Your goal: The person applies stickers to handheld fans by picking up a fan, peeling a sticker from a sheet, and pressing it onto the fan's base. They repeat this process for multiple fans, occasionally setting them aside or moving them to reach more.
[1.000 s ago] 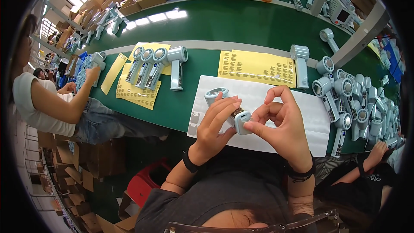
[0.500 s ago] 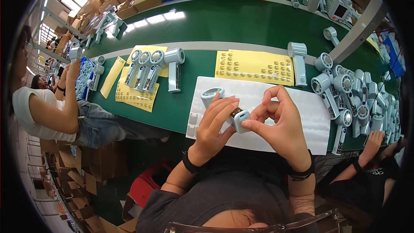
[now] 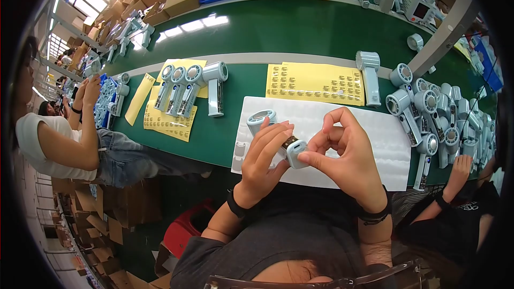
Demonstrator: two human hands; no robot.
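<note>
One fan in snug left grip, right grip narrow at base

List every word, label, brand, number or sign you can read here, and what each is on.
None can be quoted with confidence.
Yellow sheet by the white paper: rows of dark print, too small.
Yellow sheets under the left fans: same, too small.
Dark shirt at right: pale marking, blurred.
Held pale blue fan: no lettering I can make out.
</note>
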